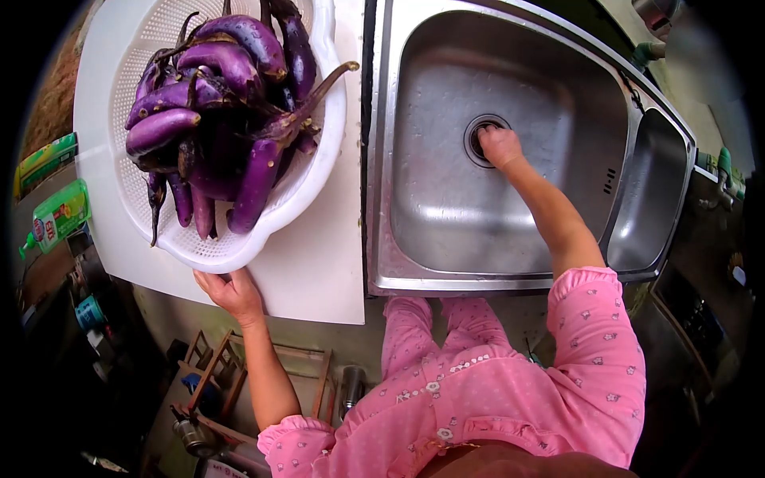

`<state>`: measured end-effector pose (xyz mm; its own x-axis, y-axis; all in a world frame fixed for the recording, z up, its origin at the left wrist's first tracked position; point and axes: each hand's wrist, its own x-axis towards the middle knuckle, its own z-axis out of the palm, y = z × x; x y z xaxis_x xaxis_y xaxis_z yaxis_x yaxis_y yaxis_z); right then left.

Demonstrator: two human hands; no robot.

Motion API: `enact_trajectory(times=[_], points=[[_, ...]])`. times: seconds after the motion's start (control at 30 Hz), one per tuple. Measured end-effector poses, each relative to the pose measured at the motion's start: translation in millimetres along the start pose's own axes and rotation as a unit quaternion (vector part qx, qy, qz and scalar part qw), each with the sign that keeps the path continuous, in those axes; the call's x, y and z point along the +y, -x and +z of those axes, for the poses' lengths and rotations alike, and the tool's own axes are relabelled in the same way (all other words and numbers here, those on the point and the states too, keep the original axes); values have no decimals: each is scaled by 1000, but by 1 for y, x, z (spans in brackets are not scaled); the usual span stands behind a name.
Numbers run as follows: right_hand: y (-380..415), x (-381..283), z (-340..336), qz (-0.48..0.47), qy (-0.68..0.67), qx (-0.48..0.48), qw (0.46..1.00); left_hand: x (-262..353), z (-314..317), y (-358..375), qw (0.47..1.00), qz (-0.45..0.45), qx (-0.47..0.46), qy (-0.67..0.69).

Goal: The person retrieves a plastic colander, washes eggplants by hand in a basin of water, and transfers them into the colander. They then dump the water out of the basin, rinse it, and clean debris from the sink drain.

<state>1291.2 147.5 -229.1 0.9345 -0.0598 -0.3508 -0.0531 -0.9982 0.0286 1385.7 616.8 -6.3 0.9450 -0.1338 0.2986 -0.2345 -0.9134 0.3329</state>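
Observation:
A white plastic basket heaped with purple eggplants rests on the white countertop at the left. My left hand is at the basket's near rim, its fingertips hidden beneath it. To the right is a stainless steel sink, its basin without standing water. My right hand reaches down to the round drain in the sink's floor. Those fingers are bunched together inside the drain opening, and whatever they hold there is hidden.
A smaller side basin adjoins the sink on the right. Left of the counter lie a green dish soap bottle and a yellow-green packet. Below the counter stand a wooden rack and a metal flask.

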Motion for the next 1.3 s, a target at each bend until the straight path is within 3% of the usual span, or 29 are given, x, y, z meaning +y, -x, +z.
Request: enact_trajectory(times=[0.17, 0.23, 0.27, 0.33, 0.4, 0.47, 0.6, 0.67, 0.73, 0.83, 0.93, 1.03, 1.07, 1.13, 1.17, 1.3], points=[[-4, -3, 1, 12, -33, -1, 999, -9, -1, 3, 999, -28, -20, 8], [7, 0, -21, 57, -157, 28, 986, -7, -1, 2, 1000, -15, -11, 14], [15, 4, -28, 57, -154, 26, 986, -8, -1, 3, 1000, -17, -12, 16], [35, 16, -42, 114, -297, 34, 947, -11, 0, 2, 1000, -9, -1, 3], [49, 23, -46, 151, -304, 11, 941, -11, 1, 1, 1000, -6, 3, -5], [58, 25, -47, 193, -398, 0, 897, -10, 0, 1, 1000, 0, 7, -16], [31, 15, -33, 224, -425, -6, 877, -10, 0, 0, 1000, -2, 0, 0], [19, 7, -34, 177, -310, -34, 934, -11, 0, -1, 1000, -2, -1, 1], [18, 10, -41, 151, -324, -24, 934, -13, 0, -1, 1000, 3, 7, 7], [28, 26, -51, 228, -383, -50, 894, -18, 2, 0, 1000, -9, 11, 10], [46, 40, -58, 235, -410, 19, 881, -17, 1, -2, 999, -22, 5, 26], [54, 34, -77, 214, -449, 10, 867, -19, 2, -3, 1000, -16, 5, 11], [54, 31, -72, 215, -449, 10, 867, -19, 2, -4, 1000, -15, 5, 12], [49, 22, -55, 31, -213, 72, 974, -19, 2, -4, 1000, -16, 6, 19], [40, 13, -58, 65, -165, 5, 984, -19, 2, -4, 1000, -16, 6, 17], [13, 10, -33, 52, -72, -14, 996, -22, 3, -4, 1000, -11, 10, 16]])
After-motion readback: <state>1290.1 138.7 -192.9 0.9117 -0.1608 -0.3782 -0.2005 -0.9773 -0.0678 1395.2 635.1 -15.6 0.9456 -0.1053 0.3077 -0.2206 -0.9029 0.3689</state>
